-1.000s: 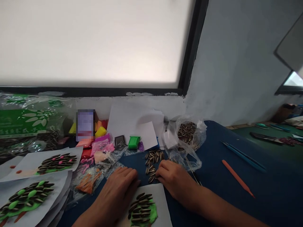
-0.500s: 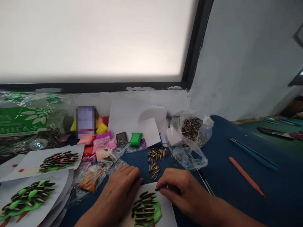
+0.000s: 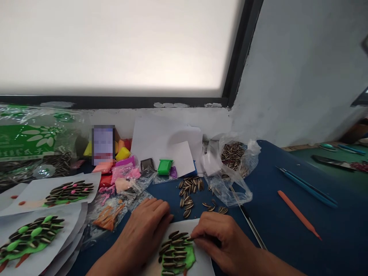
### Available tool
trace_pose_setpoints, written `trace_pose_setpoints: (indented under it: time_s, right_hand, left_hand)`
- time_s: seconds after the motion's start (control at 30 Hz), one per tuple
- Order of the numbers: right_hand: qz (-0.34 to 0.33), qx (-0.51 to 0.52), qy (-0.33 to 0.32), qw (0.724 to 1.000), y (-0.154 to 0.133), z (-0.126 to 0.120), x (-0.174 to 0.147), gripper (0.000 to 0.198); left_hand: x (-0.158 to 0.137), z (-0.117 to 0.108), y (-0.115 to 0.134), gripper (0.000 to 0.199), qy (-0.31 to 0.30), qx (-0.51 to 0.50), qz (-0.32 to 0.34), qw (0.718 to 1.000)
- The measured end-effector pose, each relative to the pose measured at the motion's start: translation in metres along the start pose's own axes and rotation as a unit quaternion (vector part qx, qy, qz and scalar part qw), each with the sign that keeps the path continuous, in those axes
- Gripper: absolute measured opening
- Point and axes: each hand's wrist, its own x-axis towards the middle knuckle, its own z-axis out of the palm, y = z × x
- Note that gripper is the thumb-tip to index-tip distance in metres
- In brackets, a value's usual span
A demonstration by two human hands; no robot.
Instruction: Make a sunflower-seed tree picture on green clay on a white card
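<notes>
A white sheet of paper (image 3: 205,264) in front of me carries a green clay patch (image 3: 190,255) with rows of striped sunflower seeds (image 3: 176,253) stuck on it. My right hand (image 3: 220,239) is closed in a pinch at the patch's upper right edge. A sunflower seed (image 3: 189,238) shows at its fingertips, partly hidden by them. My left hand (image 3: 149,226) lies at the paper's left edge, its fingers extended close together and holding nothing. Loose sunflower seeds (image 3: 191,186) are scattered on the blue table just beyond the paper.
Finished-looking seed pictures (image 3: 31,239) are stacked at left. Behind them are coloured clay packets (image 3: 165,167) and a green-printed bag (image 3: 28,138). A plastic bag of seeds (image 3: 233,155), a pen (image 3: 253,226), an orange clay tool (image 3: 299,214) and blue tweezers (image 3: 307,188) lie to the right.
My right hand has moved slightly down with the seed, bringing it to the clay patch's edge. More loose seeds now show beyond that hand. My left hand stays nearly still.
</notes>
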Motion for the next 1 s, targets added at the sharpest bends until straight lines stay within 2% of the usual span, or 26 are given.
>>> trace_pose_setpoints:
  time_s: [0.5,1.0]
  right_hand:
    - [-0.026,-0.069,-0.014,0.997,0.0018,0.0024,0.0005,0.016]
    - [-0.094,-0.208,-0.028,0.973,0.0037,0.0087,0.0042,0.023]
  left_hand:
    - [0.0002,-0.0002,0.0006,0.03,0.002,-0.004,-0.009,1.0]
    - [0.001,-0.0005,0.0006,0.029,-0.016,0.002,-0.009,1.0]
